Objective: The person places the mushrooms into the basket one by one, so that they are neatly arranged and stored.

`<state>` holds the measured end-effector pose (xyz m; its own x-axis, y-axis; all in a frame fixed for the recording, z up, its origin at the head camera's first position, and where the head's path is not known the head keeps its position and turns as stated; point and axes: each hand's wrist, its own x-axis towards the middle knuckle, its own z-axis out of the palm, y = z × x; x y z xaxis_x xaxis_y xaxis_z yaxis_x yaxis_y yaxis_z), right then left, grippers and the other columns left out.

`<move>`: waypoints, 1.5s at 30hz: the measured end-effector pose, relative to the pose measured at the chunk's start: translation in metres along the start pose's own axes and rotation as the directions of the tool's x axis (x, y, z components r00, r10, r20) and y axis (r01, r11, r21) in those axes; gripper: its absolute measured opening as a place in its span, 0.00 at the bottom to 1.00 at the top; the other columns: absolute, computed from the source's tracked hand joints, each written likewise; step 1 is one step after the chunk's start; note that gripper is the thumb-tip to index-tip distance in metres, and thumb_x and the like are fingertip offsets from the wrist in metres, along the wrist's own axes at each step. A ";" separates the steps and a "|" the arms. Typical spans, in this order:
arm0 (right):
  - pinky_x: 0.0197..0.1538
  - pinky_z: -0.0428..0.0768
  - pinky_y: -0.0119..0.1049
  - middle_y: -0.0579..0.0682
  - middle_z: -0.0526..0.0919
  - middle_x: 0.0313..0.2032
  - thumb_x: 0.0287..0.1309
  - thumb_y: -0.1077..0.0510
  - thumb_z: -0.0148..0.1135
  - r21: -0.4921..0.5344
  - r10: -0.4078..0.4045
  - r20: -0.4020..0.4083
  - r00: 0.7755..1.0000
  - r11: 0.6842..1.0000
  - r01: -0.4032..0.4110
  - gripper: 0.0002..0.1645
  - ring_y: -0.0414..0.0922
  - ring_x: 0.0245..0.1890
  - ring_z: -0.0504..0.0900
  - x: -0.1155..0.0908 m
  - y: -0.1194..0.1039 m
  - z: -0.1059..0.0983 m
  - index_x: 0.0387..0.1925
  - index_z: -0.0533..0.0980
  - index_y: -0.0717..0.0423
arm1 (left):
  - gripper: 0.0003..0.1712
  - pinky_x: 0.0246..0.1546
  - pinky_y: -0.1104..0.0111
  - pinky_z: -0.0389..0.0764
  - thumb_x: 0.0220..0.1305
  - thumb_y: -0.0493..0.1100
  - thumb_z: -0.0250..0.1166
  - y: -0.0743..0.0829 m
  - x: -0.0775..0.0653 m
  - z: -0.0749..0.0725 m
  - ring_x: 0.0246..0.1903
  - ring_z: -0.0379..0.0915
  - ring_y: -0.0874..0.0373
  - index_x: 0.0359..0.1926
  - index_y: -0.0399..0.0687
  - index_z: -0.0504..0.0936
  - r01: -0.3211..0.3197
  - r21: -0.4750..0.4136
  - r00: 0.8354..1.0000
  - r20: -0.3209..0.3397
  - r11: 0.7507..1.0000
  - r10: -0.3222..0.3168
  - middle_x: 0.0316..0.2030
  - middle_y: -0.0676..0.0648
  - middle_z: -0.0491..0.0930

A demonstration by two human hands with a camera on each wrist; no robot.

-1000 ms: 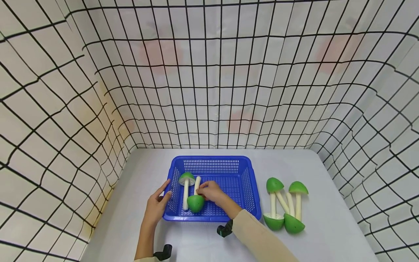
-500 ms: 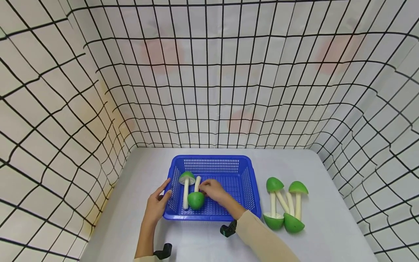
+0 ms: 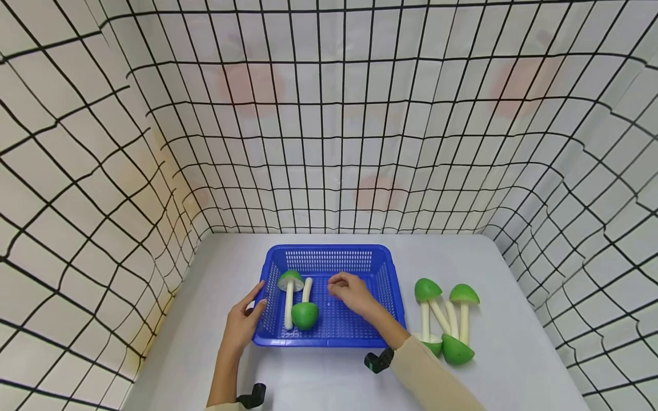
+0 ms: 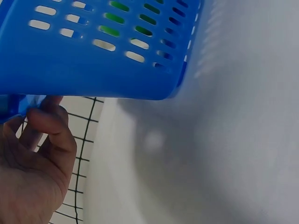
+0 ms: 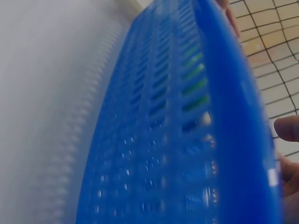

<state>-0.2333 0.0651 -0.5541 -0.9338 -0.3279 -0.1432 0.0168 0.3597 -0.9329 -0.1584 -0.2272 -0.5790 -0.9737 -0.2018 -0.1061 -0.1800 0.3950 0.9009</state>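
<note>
My left hand [image 3: 243, 321] holds the left rim of a blue plastic basket [image 3: 329, 343], its fingers and thumb at the edge; the left wrist view shows those fingers [image 4: 56, 133] curled at the rim. Inside lie two toy mushrooms with white stems. One mushroom [image 3: 289, 302] has its green cap toward the back; the other mushroom [image 3: 305, 315] has its green cap toward the front. Over the basket's middle is my right hand [image 3: 353, 294], fingers loosely bent, with nothing in them. In the right wrist view the basket wall [image 5: 154, 116] hides much of that hand.
To the right of the basket, several more green-capped mushrooms [image 3: 457, 349] lie in a group on the white table [image 3: 514, 377]. White walls with a black grid [image 3: 339, 137] enclose the table at the back and sides.
My right hand has let go of the front-capped mushroom and moved right, away from its stem. The left hand stays at the basket's rim.
</note>
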 end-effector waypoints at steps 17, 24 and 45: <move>0.51 0.86 0.39 0.52 0.87 0.45 0.72 0.54 0.62 -0.087 -0.100 -0.119 0.988 0.992 0.090 0.14 0.42 0.43 0.87 -0.039 0.007 -0.077 0.54 0.80 0.55 | 0.25 0.60 0.41 0.79 0.81 0.52 0.52 0.000 0.000 0.004 0.62 0.74 0.33 0.75 0.65 0.69 0.012 -0.130 1.000 -0.008 0.991 -0.013 0.72 0.37 0.67; 0.52 0.87 0.40 0.61 0.86 0.47 0.74 0.56 0.61 -0.021 -0.128 -0.171 0.977 0.992 0.126 0.18 0.53 0.48 0.88 -0.050 0.015 -0.112 0.57 0.77 0.64 | 0.24 0.58 0.51 0.83 0.82 0.53 0.50 0.001 0.004 0.005 0.61 0.74 0.38 0.74 0.65 0.71 0.014 -0.213 1.000 -0.003 0.977 -0.015 0.71 0.39 0.69; 0.47 0.81 0.25 0.57 0.86 0.49 0.74 0.47 0.60 -0.228 -0.050 -0.304 0.951 0.973 -0.021 0.24 0.35 0.46 0.83 -0.092 0.054 -0.184 0.58 0.78 0.62 | 0.24 0.50 0.58 0.86 0.81 0.55 0.51 -0.001 0.005 0.008 0.54 0.78 0.43 0.74 0.68 0.71 0.066 -0.251 0.998 0.008 0.966 -0.066 0.70 0.38 0.72</move>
<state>-0.2122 0.2752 -0.5303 -0.9979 -0.0645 0.0111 -0.0452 0.5564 -0.8297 -0.1647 -0.2211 -0.5838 -0.9606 -0.2207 -0.1689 -0.2031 0.1427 0.9687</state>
